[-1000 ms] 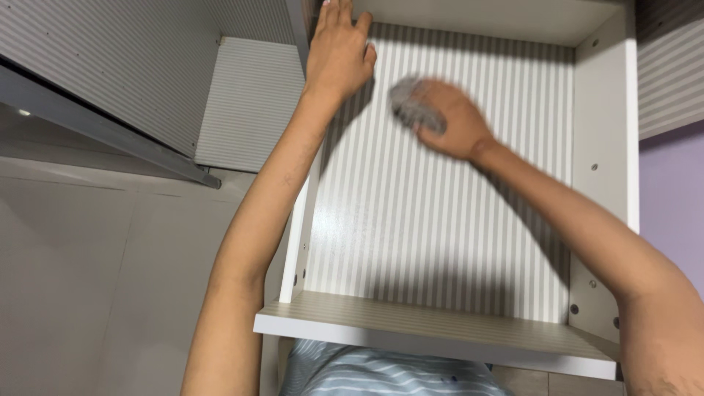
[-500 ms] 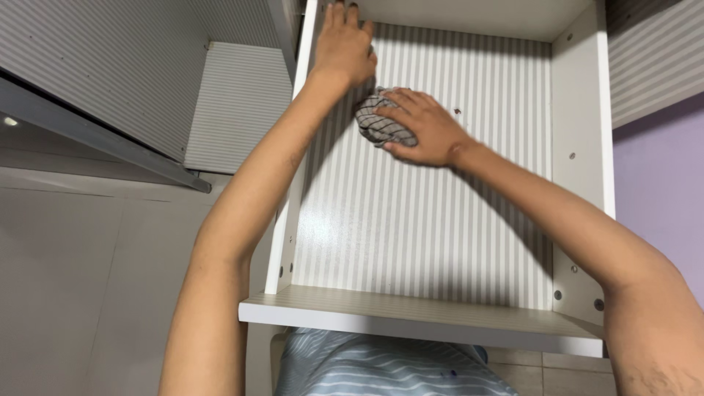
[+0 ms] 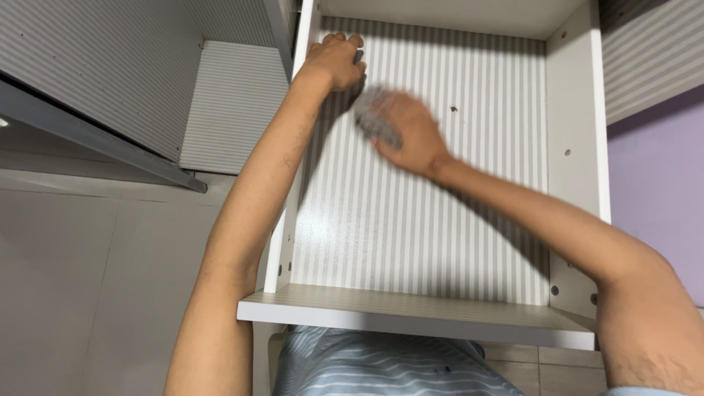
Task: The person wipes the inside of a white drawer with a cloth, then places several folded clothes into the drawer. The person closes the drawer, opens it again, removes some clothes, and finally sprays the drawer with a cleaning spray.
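Note:
I look up into an open wall cabinet with a grey-and-white striped back panel. My right hand presses a bunched grey checked cloth against the upper left of that panel; hand and cloth are blurred by motion. My left hand is curled over the cabinet's left side wall near the top corner, just above and left of the cloth. A small dark spot marks the panel to the right of my right hand.
The white bottom shelf juts out below my arms. An open striped cabinet door hangs to the left, beside a larger ribbed panel. A purple wall lies to the right. My striped shirt shows underneath.
My right hand has swept the cloth leftward and slightly down across the panel. My left hand went from flat against the top corner to curled over the side wall. The view shifted a little.

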